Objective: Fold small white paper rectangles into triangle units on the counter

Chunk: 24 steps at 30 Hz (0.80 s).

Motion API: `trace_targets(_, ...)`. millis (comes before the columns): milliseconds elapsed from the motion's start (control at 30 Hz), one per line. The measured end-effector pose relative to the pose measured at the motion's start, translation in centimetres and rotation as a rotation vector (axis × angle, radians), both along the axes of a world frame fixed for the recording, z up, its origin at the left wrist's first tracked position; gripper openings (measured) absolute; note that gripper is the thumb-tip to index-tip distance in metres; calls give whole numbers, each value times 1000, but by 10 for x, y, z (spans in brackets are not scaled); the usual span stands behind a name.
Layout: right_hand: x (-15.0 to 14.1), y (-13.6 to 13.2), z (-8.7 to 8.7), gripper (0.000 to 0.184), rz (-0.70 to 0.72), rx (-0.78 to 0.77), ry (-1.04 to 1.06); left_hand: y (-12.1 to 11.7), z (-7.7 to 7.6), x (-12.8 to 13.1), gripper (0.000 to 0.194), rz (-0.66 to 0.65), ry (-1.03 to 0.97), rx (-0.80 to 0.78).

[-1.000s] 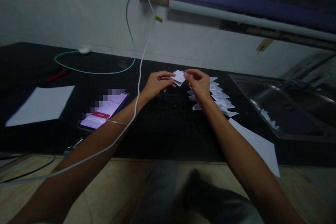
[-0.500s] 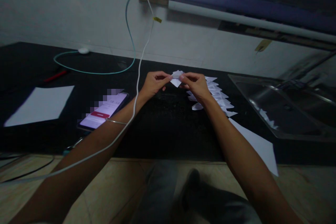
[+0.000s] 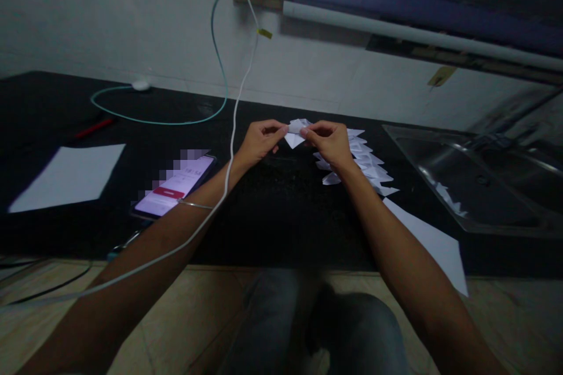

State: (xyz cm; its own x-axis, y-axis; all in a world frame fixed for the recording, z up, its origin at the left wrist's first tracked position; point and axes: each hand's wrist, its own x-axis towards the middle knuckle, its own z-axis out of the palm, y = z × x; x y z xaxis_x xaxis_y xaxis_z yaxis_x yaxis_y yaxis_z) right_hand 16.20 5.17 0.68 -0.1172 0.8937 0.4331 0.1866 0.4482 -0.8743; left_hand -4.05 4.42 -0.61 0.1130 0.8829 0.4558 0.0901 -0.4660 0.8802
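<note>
The left hand point(image 3: 260, 142) and right hand point(image 3: 332, 142) each pinch a small folded paper point(image 3: 294, 138) between thumb and fingers, toward the far edge of the table point(image 3: 281, 222). Between the forearms, a wide dark stretch of tabletop runs to the near edge. Just right of the right hand lies a row of folded pieces point(image 3: 373, 170); nearer, a white sheet point(image 3: 433, 240) pokes past the near edge. Farther right, the sink point(image 3: 488, 199) bounds that side. A white cable point(image 3: 232, 158) crosses the left forearm, beside a phone point(image 3: 169, 194); another sheet point(image 3: 73, 179) lies far left.
</note>
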Motion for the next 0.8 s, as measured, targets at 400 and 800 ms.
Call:
trace_targets(400,-10,-6,3,37,-39,4,63,2,-4,4,17,88,28,170)
trace_targets(800,-9,-13,10,28,-49,39,-15,2,-5,7,20,-21,6,104)
